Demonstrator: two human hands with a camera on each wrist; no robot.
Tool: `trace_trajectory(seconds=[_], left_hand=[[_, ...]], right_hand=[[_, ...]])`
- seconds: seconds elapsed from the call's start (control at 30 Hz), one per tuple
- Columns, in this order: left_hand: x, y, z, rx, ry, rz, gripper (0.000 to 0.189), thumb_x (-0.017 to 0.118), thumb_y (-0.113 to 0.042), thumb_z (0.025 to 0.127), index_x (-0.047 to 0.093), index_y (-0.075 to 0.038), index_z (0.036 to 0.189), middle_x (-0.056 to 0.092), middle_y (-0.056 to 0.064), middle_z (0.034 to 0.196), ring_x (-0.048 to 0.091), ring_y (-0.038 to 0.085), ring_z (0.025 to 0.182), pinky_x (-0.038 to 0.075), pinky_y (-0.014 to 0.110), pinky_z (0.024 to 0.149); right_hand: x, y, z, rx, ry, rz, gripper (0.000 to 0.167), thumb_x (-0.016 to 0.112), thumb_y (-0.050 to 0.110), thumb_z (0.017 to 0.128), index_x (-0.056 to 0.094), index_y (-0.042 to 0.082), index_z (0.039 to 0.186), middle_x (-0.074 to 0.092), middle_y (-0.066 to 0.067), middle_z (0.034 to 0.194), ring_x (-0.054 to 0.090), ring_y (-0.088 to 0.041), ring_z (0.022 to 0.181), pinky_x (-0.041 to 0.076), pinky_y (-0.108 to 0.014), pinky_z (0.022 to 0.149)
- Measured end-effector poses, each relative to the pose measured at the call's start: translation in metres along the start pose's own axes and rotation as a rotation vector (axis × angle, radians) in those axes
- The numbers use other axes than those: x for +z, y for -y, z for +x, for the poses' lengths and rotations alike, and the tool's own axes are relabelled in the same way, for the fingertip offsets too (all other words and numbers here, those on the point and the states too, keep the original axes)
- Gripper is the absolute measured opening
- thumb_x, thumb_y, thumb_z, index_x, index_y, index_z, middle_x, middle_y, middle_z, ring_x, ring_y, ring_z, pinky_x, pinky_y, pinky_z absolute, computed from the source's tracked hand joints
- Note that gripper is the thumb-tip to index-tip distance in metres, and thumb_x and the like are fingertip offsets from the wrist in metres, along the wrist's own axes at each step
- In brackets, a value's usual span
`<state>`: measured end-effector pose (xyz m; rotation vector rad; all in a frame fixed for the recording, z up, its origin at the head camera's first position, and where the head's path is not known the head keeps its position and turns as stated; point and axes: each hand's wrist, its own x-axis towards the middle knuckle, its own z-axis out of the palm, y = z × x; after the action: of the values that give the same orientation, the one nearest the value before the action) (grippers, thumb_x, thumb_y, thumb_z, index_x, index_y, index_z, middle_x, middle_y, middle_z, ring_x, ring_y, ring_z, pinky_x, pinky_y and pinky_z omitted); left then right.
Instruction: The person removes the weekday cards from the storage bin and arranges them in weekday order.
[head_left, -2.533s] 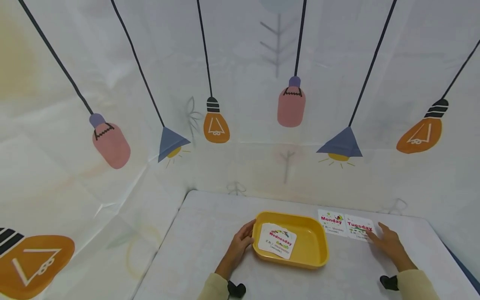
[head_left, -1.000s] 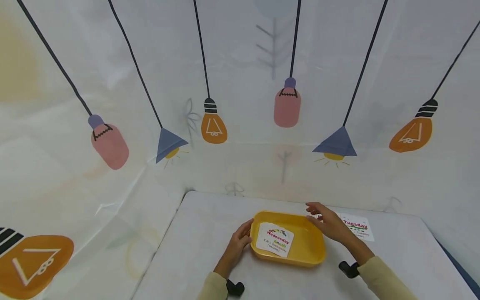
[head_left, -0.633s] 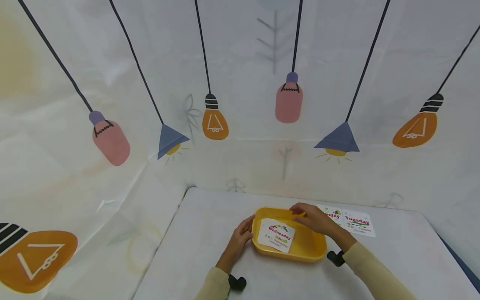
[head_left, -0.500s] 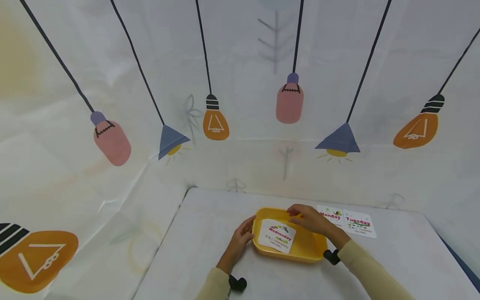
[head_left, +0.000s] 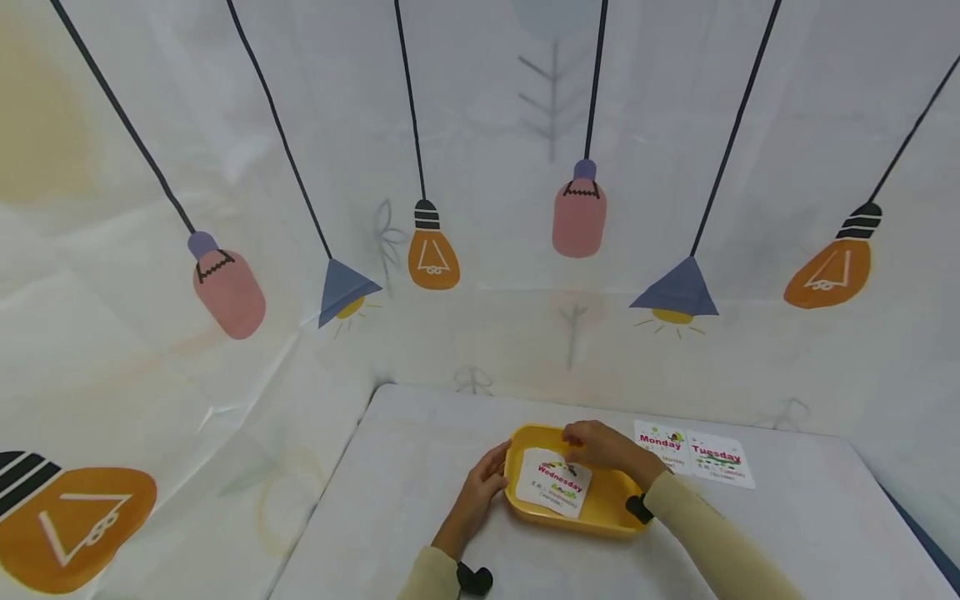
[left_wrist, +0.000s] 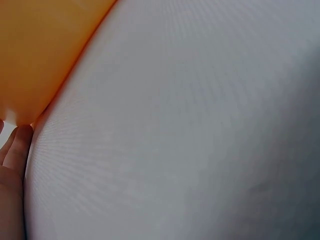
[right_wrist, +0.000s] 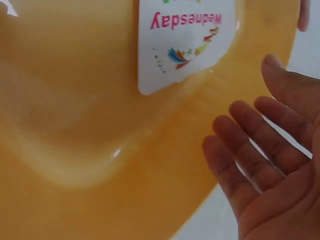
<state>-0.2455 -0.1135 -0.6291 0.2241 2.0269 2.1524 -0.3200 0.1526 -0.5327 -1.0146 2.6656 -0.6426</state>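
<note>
Head view: the desk (head_left: pixel 408 437) carries a yellow tray (head_left: pixel 611 500) and three cards with day names. Wednesday (head_left: pixel 551 486) lies face up in the left half of the tray, set slightly askew. Monday (head_left: pixel 660 447) and Tuesday (head_left: pixel 722 460) lie on the bare desk near its back edge, to the right of the tray and side by side, with Tuesday nearer the back right corner.

The left hand (head_left: pixel 478 490) rests its fingers (left_wrist: pixel 19 152) against the outside of the tray's left end; they are fairly straight and touch it rather than wrap round it. The right hand (head_left: pixel 606 446) reaches over the tray's back rim, just beside Wednesday. In the right wrist view its fingers (right_wrist: pixel 222 162) are spread and loosely bent, the thumb stands well apart from them, and they hold nothing; a gap separates them from Wednesday. Whether they touch the tray I cannot tell.

Judging by how things lie, two cards look laid out in day order, while Wednesday has not yet left the tray and seems the one left to deal with. Whether more cards lie beneath it does not show.
</note>
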Motion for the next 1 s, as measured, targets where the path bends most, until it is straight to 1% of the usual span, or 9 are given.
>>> trace_trajectory(seconds=[0.03, 0.13, 0.23, 0.33, 0.47, 0.6, 0.87, 0.97, 1.0], left_hand=[[-0.001, 0.000, 0.000, -0.004, 0.000, -0.005, 0.059, 0.050, -0.008, 0.095, 0.042, -0.024, 0.151, 0.040, 0.006, 0.159, 0.042, 0.026, 0.145, 0.043, 0.036, 0.114], [-0.002, 0.001, -0.001, -0.002, 0.002, -0.012, 0.059, 0.050, -0.007, 0.095, 0.042, -0.023, 0.152, 0.040, 0.006, 0.159, 0.042, 0.026, 0.145, 0.043, 0.037, 0.113], [-0.002, 0.000, 0.000, 0.014, 0.007, -0.012, 0.059, 0.050, -0.008, 0.095, 0.042, -0.021, 0.152, 0.040, 0.009, 0.159, 0.042, 0.028, 0.145, 0.044, 0.037, 0.113], [-0.001, 0.000, 0.000, 0.025, 0.007, -0.010, 0.058, 0.050, -0.009, 0.096, 0.041, -0.019, 0.152, 0.039, 0.010, 0.159, 0.042, 0.029, 0.145, 0.044, 0.036, 0.112], [-0.001, 0.000, -0.001, 0.011, 0.002, -0.008, 0.058, 0.049, -0.009, 0.096, 0.041, -0.020, 0.152, 0.039, 0.010, 0.159, 0.041, 0.029, 0.145, 0.044, 0.035, 0.112], [0.001, -0.002, -0.001, -0.002, -0.003, -0.009, 0.058, 0.050, -0.011, 0.096, 0.041, -0.021, 0.152, 0.038, 0.009, 0.160, 0.040, 0.028, 0.146, 0.042, 0.037, 0.114], [0.001, -0.002, -0.001, 0.001, -0.009, -0.014, 0.058, 0.050, -0.008, 0.095, 0.042, -0.020, 0.152, 0.039, 0.010, 0.159, 0.040, 0.030, 0.146, 0.040, 0.041, 0.115], [0.001, -0.001, -0.001, 0.009, -0.007, -0.017, 0.059, 0.050, -0.008, 0.095, 0.042, -0.020, 0.152, 0.039, 0.010, 0.159, 0.041, 0.030, 0.145, 0.041, 0.039, 0.115], [0.001, -0.001, -0.001, 0.011, -0.005, -0.014, 0.059, 0.050, -0.008, 0.095, 0.042, -0.020, 0.152, 0.039, 0.010, 0.159, 0.041, 0.029, 0.145, 0.041, 0.038, 0.115]], right_hand=[[0.003, 0.000, 0.001, 0.019, 0.010, -0.014, 0.027, 0.074, 0.018, 0.089, 0.067, 0.002, 0.109, 0.067, -0.002, 0.098, 0.057, -0.015, 0.087, 0.054, -0.038, 0.081], [0.012, 0.001, 0.003, 0.078, 0.034, -0.022, 0.024, 0.075, 0.018, 0.087, 0.066, 0.004, 0.104, 0.065, -0.001, 0.094, 0.056, -0.017, 0.085, 0.052, -0.039, 0.079], [0.018, 0.003, 0.005, 0.111, 0.049, -0.021, 0.018, 0.075, 0.019, 0.087, 0.064, 0.006, 0.093, 0.056, 0.002, 0.082, 0.051, -0.015, 0.075, 0.045, -0.032, 0.068], [0.022, 0.004, 0.005, 0.114, 0.057, -0.015, 0.022, 0.076, 0.020, 0.086, 0.058, 0.009, 0.082, 0.043, 0.005, 0.071, 0.042, -0.011, 0.066, 0.034, -0.025, 0.059], [0.024, 0.005, 0.005, 0.085, 0.055, -0.015, 0.030, 0.078, 0.023, 0.085, 0.054, 0.009, 0.076, 0.034, 0.006, 0.068, 0.036, -0.008, 0.062, 0.027, -0.021, 0.056], [0.022, 0.006, 0.004, 0.069, 0.055, 0.000, 0.033, 0.079, 0.025, 0.084, 0.053, 0.006, 0.074, 0.032, 0.007, 0.067, 0.034, -0.007, 0.060, 0.026, -0.021, 0.055], [0.021, 0.012, 0.003, 0.120, 0.064, 0.064, 0.032, 0.079, 0.022, 0.084, 0.056, 0.001, 0.077, 0.032, 0.006, 0.065, 0.036, -0.008, 0.059, 0.027, -0.021, 0.055], [0.023, 0.011, 0.003, 0.128, 0.072, 0.057, 0.033, 0.080, 0.022, 0.082, 0.056, -0.001, 0.079, 0.033, 0.005, 0.066, 0.036, -0.009, 0.060, 0.027, -0.022, 0.057], [0.025, 0.010, 0.003, 0.128, 0.080, 0.031, 0.033, 0.081, 0.024, 0.082, 0.057, 0.001, 0.080, 0.035, 0.005, 0.067, 0.037, -0.010, 0.061, 0.028, -0.022, 0.058]])
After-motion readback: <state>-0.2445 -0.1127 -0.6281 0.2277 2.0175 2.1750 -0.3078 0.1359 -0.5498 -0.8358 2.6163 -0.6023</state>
